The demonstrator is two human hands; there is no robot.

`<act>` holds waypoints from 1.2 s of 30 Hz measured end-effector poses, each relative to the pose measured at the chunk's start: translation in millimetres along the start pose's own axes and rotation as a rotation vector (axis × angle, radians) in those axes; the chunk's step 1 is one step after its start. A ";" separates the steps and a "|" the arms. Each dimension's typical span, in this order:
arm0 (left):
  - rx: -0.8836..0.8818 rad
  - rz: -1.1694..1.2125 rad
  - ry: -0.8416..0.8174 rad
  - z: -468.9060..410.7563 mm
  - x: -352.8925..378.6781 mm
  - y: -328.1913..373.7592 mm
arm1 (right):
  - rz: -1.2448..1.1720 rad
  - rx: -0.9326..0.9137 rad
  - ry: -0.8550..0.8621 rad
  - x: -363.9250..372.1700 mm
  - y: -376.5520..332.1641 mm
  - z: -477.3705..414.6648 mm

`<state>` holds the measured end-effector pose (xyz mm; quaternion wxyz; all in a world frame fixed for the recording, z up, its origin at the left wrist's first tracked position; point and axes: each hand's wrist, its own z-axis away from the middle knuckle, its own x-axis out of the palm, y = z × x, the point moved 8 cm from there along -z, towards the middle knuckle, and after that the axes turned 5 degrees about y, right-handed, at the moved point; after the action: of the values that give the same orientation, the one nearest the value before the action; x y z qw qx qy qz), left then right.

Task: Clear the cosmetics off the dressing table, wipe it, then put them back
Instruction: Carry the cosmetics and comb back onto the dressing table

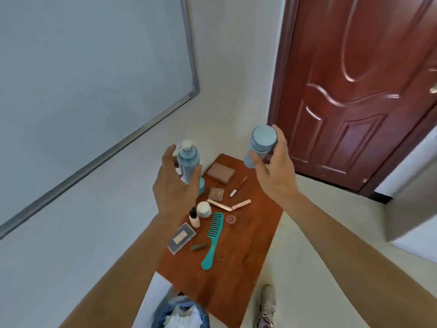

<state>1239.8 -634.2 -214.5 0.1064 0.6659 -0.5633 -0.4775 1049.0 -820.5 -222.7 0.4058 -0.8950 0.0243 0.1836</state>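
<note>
Head view: both hands are hovering above the dressing table point(246, 275), each carrying a bottle. Left hand point(176, 185) is wrapping its fingers and thumb around a blue pump bottle point(188, 162), held upright over the table's far left corner. Right hand point(275, 166) is gripping a blue capped bottle point(261, 144), tilted with its cap toward the camera, above the table's far right corner.

Rest of the cosmetics are lying on the table:
- brown box point(220, 172) at the far end
- teal jar point(201, 185) partly hidden behind the left hand
- small clear case point(216, 194), thin pencil point(238, 186), two pink tubes point(230, 205) mid-table
- white jar point(203, 209) and small black-capped bottle point(194, 218) near the left edge
- teal comb point(212, 237) running lengthwise down the middle, tiny red pot point(231, 219) just right of it
- flat grey compact point(181, 237) and short brown stick point(198, 246) left of the comb

Bin with a blue liner point(182, 313) is sitting at the table's near end, a shoe point(266, 306) beside it.
</note>
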 end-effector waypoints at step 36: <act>0.399 1.025 -0.651 418.6 344.9 750.1 | 0.634 0.325 0.894 -879.2 191.8 144.8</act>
<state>405.7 -1019.3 -100.9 0.0189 0.1398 -0.8919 -0.4297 148.5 -935.2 -141.3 0.4136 -0.7607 0.4889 -0.1062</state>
